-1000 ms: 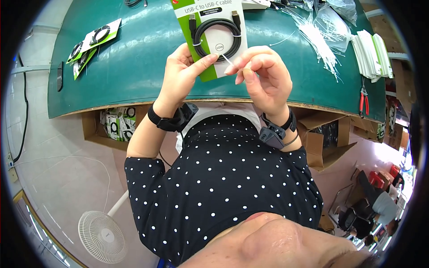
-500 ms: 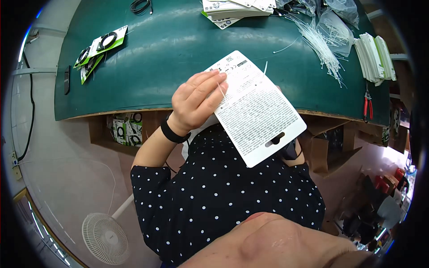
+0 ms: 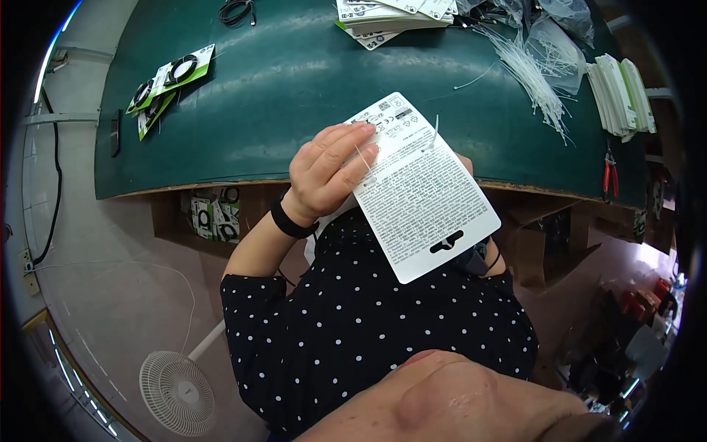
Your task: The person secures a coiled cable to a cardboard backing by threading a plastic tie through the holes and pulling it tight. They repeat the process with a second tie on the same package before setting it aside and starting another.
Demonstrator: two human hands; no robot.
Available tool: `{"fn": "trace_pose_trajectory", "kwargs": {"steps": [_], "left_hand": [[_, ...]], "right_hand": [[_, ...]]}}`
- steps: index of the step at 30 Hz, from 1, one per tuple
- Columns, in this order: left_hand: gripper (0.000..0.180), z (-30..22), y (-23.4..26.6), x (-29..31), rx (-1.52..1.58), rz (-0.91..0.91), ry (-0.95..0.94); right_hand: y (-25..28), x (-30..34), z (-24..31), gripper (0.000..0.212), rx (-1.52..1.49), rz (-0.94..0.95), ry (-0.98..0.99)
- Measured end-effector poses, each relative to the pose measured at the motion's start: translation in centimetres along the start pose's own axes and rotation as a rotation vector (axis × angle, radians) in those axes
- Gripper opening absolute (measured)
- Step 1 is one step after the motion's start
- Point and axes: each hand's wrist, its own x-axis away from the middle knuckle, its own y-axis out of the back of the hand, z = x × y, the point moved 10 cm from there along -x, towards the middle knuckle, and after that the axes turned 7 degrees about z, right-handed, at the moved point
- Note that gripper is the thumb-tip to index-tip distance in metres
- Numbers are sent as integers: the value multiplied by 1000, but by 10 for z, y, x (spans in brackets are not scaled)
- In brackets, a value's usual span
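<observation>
The card (image 3: 421,197) now shows its white printed back, where a second ago its green front with the coiled black cable faced up. Over the last half second it has hardly shifted, only settled a little higher above the table (image 3: 294,96) edge. From that flip I judge the work has moved from the front of the pack to the back, where two thin white tie ends poke through the card near its top.

The left hand (image 3: 328,173) lies over the card's upper left corner, fingers (image 3: 346,144) close together and curled lightly, tips pressing on the card beside one of the tie ends. It is a narrow, pinching hold on the card's edge. The right hand is hidden behind the card; only a sliver of it peeks past the right edge, so I cannot tell how it is closed, though it seems to bear the card from below.

The card hangs in the air in front of the person's chest, tilted, its hang slot toward the body. On the table lie loose white ties (image 3: 530,70), a stack of cards (image 3: 390,15), two finished packs (image 3: 166,85) at the left and red pliers (image 3: 610,175) at the right.
</observation>
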Motion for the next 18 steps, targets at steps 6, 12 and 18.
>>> {"fn": "trace_pose_trajectory", "kwargs": {"steps": [6,12,18], "left_hand": [[27,5,-3,5,17,-21,23],[28,5,-2,3,65,-49,46],[28,5,-2,5,56,-45,38]], "right_hand": [[-1,6,-4,35,-316,-3,-101],[-3,4,18,38,-217,92,175],[-4,3,22,40,-215,52,176]]}}
